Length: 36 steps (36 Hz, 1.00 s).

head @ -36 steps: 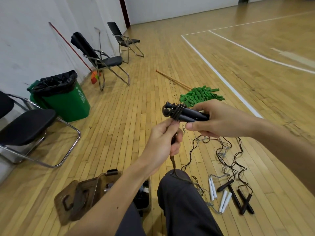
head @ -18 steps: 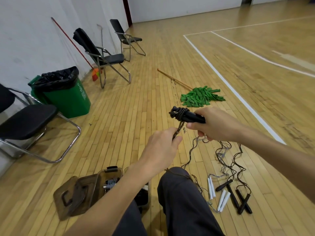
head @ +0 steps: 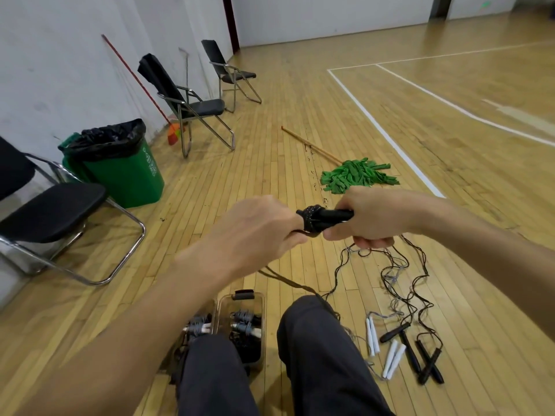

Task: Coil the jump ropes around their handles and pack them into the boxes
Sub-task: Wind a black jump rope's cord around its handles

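Rope handles (head: 335, 217) in R hand (head: 375, 220) grip, cord (head: 285, 280) in L hand (head: 258, 232)

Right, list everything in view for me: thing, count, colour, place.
held handles: two, black, rope wound round one end, in the right hand
rope: one, dark, from the left hand across the knee to the floor
black floor handles: four, right of the legs, cords tangled
white handles: four, beside them
boxes: two, clear brown, between the legs, coiled ropes inside
mop: one, green, floor ahead
bin: one, green, black bag, left
chairs: three, black, along the left wall
broom: one, red stick, leaning on the wall
left hand: grip on the rope
right hand: grip on the held handles
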Tool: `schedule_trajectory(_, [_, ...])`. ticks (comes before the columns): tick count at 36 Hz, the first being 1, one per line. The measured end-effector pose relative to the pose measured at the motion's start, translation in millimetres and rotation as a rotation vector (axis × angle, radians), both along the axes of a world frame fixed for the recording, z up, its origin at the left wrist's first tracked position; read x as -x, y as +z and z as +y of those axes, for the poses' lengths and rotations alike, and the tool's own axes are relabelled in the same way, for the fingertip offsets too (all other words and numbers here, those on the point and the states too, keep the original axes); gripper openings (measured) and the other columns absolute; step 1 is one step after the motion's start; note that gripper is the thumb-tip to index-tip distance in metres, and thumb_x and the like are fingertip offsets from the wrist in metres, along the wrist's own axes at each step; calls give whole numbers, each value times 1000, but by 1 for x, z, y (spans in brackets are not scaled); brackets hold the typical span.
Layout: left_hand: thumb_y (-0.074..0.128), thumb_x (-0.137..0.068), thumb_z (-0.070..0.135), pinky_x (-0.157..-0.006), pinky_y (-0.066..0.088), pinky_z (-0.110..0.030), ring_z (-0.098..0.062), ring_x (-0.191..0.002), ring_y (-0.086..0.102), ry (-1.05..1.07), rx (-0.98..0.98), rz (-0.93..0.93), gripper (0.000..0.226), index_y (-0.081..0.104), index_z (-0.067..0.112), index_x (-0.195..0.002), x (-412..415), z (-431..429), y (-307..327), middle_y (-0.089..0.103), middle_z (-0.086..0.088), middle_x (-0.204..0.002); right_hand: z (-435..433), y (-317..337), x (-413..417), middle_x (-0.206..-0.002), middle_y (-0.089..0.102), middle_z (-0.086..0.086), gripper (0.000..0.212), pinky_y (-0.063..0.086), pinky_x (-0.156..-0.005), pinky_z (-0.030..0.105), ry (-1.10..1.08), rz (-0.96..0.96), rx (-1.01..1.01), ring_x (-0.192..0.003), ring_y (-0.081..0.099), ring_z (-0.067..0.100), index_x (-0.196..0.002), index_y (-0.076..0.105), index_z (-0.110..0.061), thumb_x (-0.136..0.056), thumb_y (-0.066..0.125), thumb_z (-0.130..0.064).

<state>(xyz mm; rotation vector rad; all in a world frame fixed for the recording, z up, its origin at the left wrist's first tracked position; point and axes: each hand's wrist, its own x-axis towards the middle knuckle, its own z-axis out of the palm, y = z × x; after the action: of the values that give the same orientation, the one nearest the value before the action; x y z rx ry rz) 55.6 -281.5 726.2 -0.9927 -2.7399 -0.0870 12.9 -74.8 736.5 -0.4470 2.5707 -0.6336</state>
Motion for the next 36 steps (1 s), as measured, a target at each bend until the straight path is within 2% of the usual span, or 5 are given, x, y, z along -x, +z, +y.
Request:
schedule_trajectory(6, [57,-94,44,-63,47,-19,-1,-65,55,-65,59,-46,29,75,22,-102,-7,-6,36,66,10,-76,-10,17,-17,-58,58,1,24,43,-46,24,101,-27,-41,-40,48,13,-82,59,-16,-98,65,-33])
schedule_trajectory(12, [66,-88,45,-66,45,-20,-6,-73,59,-122,8,-272,25,78,24,-95,-13,-9,61,65,12,-76,-15,28,-42,-48,55,-5,32,45,-56,33,265,-93,-37,-37,45,12,-79,58,-12,-98,63,-37])
schedule_trajectory(19, [79,-79,34,-66,50,-26,-19,-74,65,-194,-267,-497,18,78,17,-83,-10,-19,58,71,5,-74,-18,32,-61,-46,53,-7,34,42,-50,25,400,-108,-13,-38,44,11,-87,58,-8,-98,60,-41])
schedule_trajectory(26, [82,-75,16,-64,49,-15,-7,-69,65,-292,-554,-737,17,73,6,-85,-12,-24,45,71,5,-76,-17,28,-68,-48,47,-1,40,35,-43,15,469,-175,153,-37,39,13,-87,53,5,-98,61,-33])
schedule_trajectory(36, [75,-77,53,-55,46,-15,-6,-58,57,-329,-1014,-911,30,71,24,-80,-14,-31,12,63,7,-69,-20,25,-73,-50,45,1,35,34,-41,18,489,-168,390,-38,41,13,-85,52,8,-96,66,-22])
